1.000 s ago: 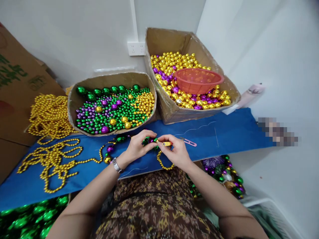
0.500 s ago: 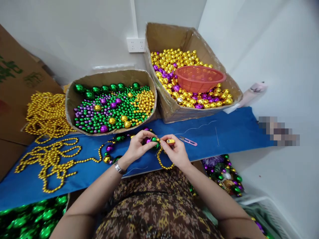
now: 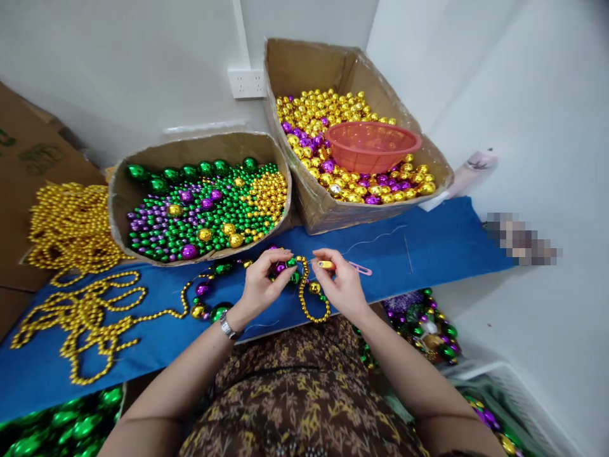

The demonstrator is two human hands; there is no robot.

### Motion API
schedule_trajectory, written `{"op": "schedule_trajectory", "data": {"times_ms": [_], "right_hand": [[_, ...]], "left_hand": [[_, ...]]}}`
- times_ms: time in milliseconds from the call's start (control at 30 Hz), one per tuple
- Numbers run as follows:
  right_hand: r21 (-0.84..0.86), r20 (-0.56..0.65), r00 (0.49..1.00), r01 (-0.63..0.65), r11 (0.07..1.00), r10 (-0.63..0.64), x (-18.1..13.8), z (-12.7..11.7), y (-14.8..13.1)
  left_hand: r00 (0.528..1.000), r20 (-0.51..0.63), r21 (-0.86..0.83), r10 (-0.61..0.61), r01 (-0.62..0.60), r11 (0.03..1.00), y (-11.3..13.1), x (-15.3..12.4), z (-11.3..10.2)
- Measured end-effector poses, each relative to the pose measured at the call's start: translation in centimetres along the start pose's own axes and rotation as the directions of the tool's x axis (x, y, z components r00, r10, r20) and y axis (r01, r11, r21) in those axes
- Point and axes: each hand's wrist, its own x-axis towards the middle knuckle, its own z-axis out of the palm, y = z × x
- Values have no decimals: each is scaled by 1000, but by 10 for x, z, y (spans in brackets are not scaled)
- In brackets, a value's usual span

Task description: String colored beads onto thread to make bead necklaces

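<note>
My left hand (image 3: 262, 282) is closed, thumb and fingers pinching a bead garland by its green beads (image 3: 294, 277) and purple ones. From that spot a loop of small gold beads (image 3: 305, 307) hangs between my hands, with a larger gold bead (image 3: 314, 287) beside it. My right hand (image 3: 341, 284) is curled round a small yellow-handled tool (image 3: 326, 264), whose working end I cannot make out. Its thumb and forefinger are close together; any thread between them is too fine to tell. Pink thread snips (image 3: 360, 269) lie just beyond, partly hidden by the right hand.
A box of green, purple and gold beads (image 3: 114, 219) and a bigger box (image 3: 314, 219) with a red basket (image 3: 375, 149) stand behind. Gold bead strings (image 3: 90, 317) spread over the blue cloth (image 3: 438, 241) at left. Loose threads (image 3: 408, 254) lie at right.
My right hand has drawn away from the left, opening a gap between them where the gold loop and larger gold bead show more. The whole view has shifted slightly.
</note>
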Motion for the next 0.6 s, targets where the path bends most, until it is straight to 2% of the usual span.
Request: {"op": "schedule_trajectory", "data": {"times_ms": [167,367,600], "right_hand": [[-37,139,988,-58,998,62,-14,7,-1],[0,113,989,-99,995,99,-16,18,2],[6,22,991,-132,991,131,-12,21,0]], "left_hand": [[995,-91,66,41,-35,997,-6,0,13],[996,-83,56,15,-10,998,-5,-3,19],[993,-118,30,-4,8,1000,-5,-5,27]]}}
